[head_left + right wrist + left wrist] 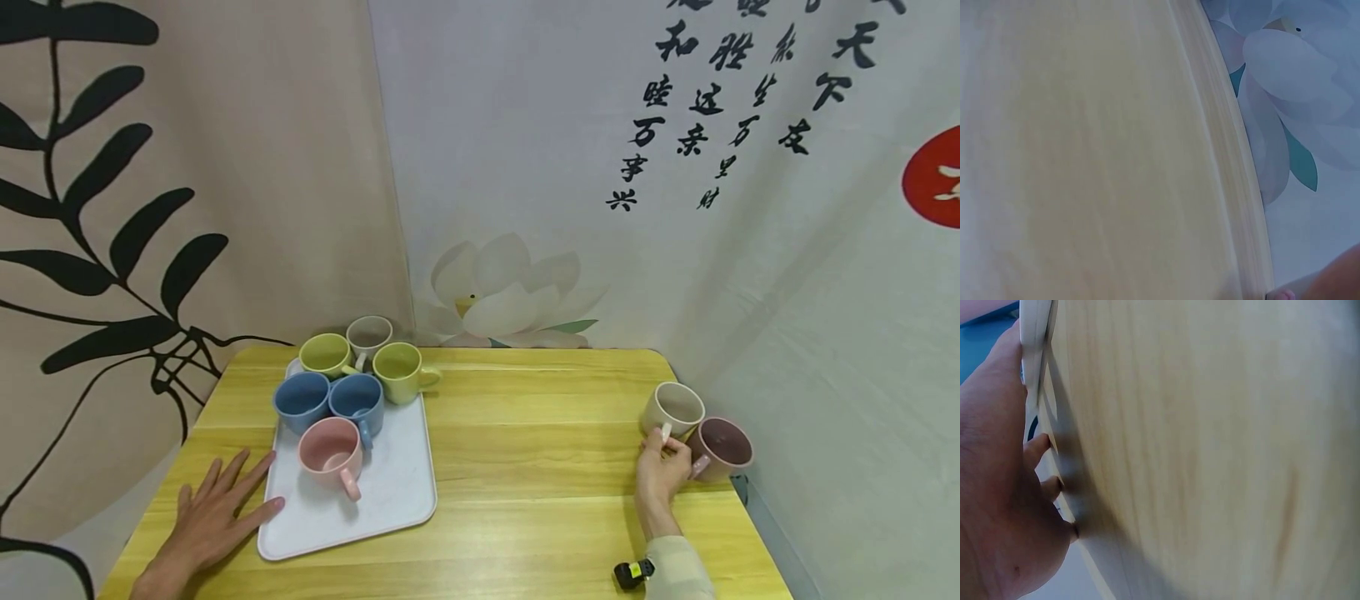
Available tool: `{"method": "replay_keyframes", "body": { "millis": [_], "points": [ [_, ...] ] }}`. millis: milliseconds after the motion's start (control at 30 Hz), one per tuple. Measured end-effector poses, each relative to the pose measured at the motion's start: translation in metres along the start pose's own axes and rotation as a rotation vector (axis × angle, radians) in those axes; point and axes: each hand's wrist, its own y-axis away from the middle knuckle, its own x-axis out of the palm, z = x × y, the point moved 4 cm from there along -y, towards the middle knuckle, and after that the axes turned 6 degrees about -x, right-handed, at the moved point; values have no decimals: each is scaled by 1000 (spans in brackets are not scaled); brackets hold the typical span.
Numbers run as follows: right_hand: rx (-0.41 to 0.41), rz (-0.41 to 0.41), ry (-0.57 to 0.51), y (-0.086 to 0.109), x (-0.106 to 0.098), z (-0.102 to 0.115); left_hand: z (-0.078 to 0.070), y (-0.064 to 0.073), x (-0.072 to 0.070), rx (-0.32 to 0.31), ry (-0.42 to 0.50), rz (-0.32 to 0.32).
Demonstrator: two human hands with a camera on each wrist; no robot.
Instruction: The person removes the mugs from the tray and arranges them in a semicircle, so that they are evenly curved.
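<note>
In the head view my right hand pinches the handle of a white mug at the table's right side. A mauve mug stands just to the right of that hand. My left hand lies spread on the table, its thumb and a fingertip at the left edge of a white tray. On the tray stand a pink mug, two blue mugs, two green mugs and a greyish-white mug. In the right wrist view only a bit of the hand shows.
The wooden table spans between the tray and the two mugs on the right. Printed cloth walls rise behind the back edge. A small black device sits at the right wrist.
</note>
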Motion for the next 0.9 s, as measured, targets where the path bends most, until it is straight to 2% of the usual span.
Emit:
{"method": "replay_keyframes", "body": {
  "millis": [467,900],
  "points": [
    [-7,20,64,11,-6,5,1,2,1,21,-7,-24],
    [-76,151,70,31,-16,16,0,2,-2,22,14,-16]
  ]
}}
